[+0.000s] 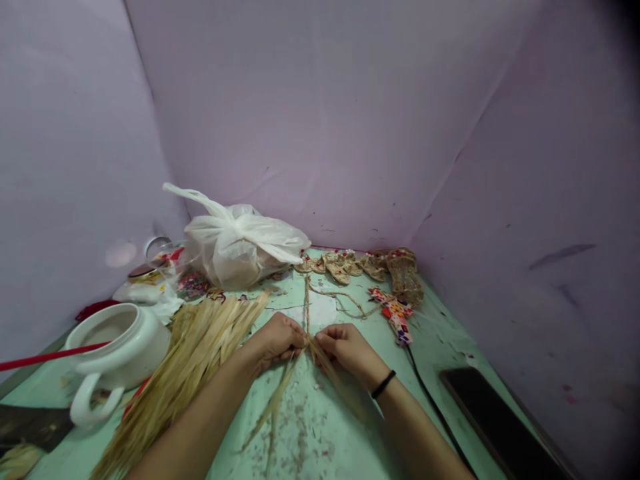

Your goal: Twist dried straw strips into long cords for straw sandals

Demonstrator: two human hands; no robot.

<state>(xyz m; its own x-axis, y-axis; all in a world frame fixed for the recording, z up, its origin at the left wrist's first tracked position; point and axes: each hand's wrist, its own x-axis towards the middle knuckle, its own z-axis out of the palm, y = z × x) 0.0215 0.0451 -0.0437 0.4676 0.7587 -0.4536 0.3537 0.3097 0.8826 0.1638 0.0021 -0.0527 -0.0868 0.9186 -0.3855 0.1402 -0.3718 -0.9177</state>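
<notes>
A thin straw braid (pixel 307 303) runs away from me down the middle of the green table. At its near end my left hand (pixel 281 339) pinches the fibre strands on the left side. My right hand (pixel 345 347), with a black band at the wrist, pinches strands on the right side. The two hands nearly meet at the point where the strands part. Loose straw strands (pixel 275 407) trail from there toward me on the left, and more hang blurred under my right hand. Flat dried straw strips (pixel 200 360) lie in a sheaf beside my left forearm.
A white ceramic pot (pixel 125 350) with a red stick stands at left. Behind are a knotted white plastic bag (pixel 240 247) and a bag of beads (pixel 193 285). Woven straw pieces (pixel 340 265), a patterned glue gun-like object (pixel 397 317) with black cord, and a phone (pixel 500 420) lie rightward.
</notes>
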